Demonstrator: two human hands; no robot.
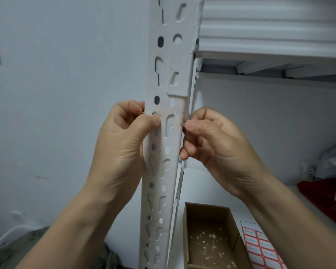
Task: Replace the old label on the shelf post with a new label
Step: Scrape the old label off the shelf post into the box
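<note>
The old label (174, 118) was down to a scuffed pinkish patch with red traces on the front of the white shelf post (169, 171), just under the joint where an upper section overlapped it. The left hand (122, 140) gripped the post's left edge, thumb pressed on the patch and fingers curled behind, with a tiny torn scrap (140, 111) at a fingertip. The right hand (213, 140) pinched thumb against forefinger on a small remnant at the patch's right edge. On the lower shelf (200, 185), at its left edge beside the post, sat an open cardboard box (235, 226) holding white paper flakes. A sheet of new labels (260, 247), red-bordered, lay just right of the box. A red cloth (318, 193) lay toward the shelf's right edge.
</note>
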